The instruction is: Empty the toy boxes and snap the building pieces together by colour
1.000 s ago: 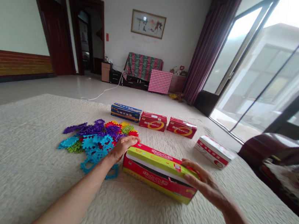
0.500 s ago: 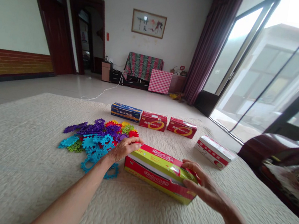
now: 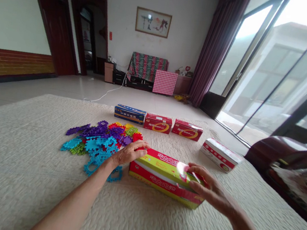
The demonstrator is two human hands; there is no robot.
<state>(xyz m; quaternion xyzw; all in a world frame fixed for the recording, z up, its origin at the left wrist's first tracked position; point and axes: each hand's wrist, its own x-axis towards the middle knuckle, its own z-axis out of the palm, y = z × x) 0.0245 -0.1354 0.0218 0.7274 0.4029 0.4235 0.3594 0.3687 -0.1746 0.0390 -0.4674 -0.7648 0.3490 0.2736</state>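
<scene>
A long red and yellow-green cardboard box point(image 3: 162, 177) lies on the quilted cover in front of me, slanting down to the right. My left hand point(image 3: 132, 153) grips its left end, thumb on the top edge and fingers over the far side. At the other end, my right hand point(image 3: 208, 185) holds the top right corner between thumb and fingers. The lid looks nearly flat against the front panel. Left of the box is a heap of plastic interlocking pieces point(image 3: 100, 143) in purple, blue, red, green and yellow.
Behind the box stand a blue box point(image 3: 129, 114) and two red boxes, one point(image 3: 158, 124) beside the other point(image 3: 188, 130). A white and red box point(image 3: 220, 155) sits to the right. A dark wooden armrest point(image 3: 288, 153) borders the cover point(image 3: 31, 189) at far right.
The lid's front edge has come down, and the gap along the front has narrowed. Both hands keep their places on the box, which has shifted slightly right.
</scene>
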